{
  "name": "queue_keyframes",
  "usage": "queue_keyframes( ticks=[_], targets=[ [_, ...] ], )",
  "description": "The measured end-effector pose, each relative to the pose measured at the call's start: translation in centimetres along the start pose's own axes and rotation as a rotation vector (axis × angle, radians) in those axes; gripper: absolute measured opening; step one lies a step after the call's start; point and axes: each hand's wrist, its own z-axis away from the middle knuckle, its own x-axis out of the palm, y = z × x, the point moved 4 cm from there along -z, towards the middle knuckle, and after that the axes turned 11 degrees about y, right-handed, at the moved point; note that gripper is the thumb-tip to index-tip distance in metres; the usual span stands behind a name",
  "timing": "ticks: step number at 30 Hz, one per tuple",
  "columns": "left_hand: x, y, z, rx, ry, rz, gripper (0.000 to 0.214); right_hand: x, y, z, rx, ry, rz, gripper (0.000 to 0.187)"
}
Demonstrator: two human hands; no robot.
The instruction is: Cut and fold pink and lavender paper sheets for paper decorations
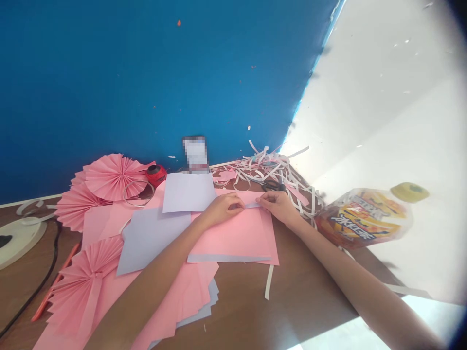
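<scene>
My left hand [223,210] and right hand [276,204], a little apart, pinch a narrow lilac paper band [252,205] along the top of a smooth pink sheet [233,236] on the bench [241,301]. Leftward spread pleated pink fans [116,180]; beyond, curling white paper shreds [268,167]; rightward, a rounded plastic bottle [365,216].
</scene>
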Motion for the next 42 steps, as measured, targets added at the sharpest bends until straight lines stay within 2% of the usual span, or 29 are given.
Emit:
queue_keyframes(
  ticks=[19,29,33,37,42],
  targets=[
    [0.1,-0.1,0.0,0.061,-0.010,-0.064,0.020,-0.2,0.1,-0.3,-0.072,-0.014,0.062,0.031],
    [0.7,2.1,0.6,0.258,-0.065,-0.533,0.028,-0.4,0.2,-0.3,-0.128,0.012,0.199,0.027],
    [1.1,2.4,0.5,0.288,-0.066,-0.632,0.032,-0.5,0.0,-0.4,-0.126,-0.032,0.192,0.026],
    [1.3,2.1,0.3,0.277,-0.069,-0.623,0.031,-0.9,-0.3,-0.6,-0.119,-0.088,0.176,0.024],
    [1.4,1.1,0.2,0.251,-0.044,-0.462,0.029,-1.1,-0.2,-0.6,-0.125,-0.138,0.191,0.022]
  ],
)
